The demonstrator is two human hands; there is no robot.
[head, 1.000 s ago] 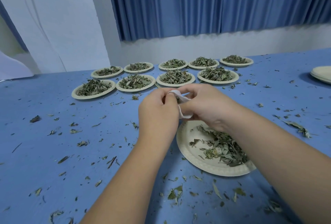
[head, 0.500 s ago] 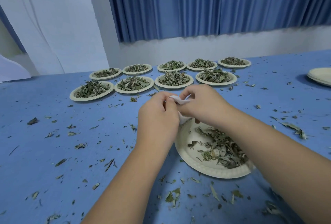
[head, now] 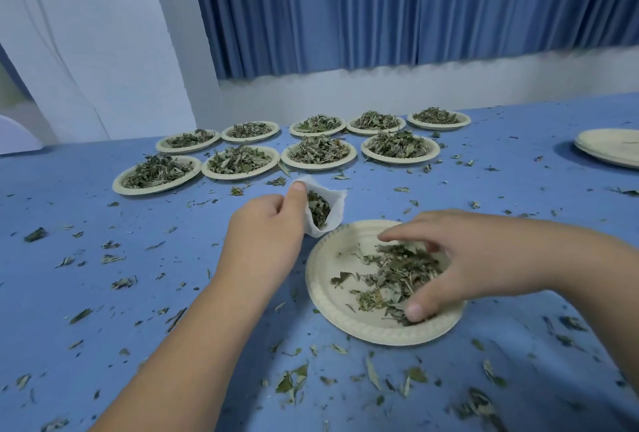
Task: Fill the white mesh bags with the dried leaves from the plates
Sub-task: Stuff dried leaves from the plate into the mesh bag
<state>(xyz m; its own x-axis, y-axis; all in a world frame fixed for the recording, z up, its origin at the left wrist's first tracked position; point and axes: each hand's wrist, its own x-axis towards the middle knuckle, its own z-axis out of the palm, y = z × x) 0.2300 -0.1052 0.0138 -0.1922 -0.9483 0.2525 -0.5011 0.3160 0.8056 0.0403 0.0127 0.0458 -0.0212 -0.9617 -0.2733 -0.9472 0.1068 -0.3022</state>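
The blue table [head: 103,293] carries nine heaped plates [head: 318,163] in two rows well beyond the near plate [head: 332,297], and a stack of empty plates [head: 608,155] far to its right. The step in hand is gathering another load. The right hand [head: 484,259] lies over the near plate, fingers and thumb curled round a clump of dried leaves [head: 390,276]. The left hand [head: 262,234], just left of that plate, pinches the white mesh bag [head: 337,214] by its rim and holds it open above the plate's far edge. The bag looks roughly half full, though the mouth shows little. Next, the clump must be lifted and dropped through that narrow mouth. Nothing blocks the way. Loose leaf scraps [head: 290,381] litter the cloth around the near plate.
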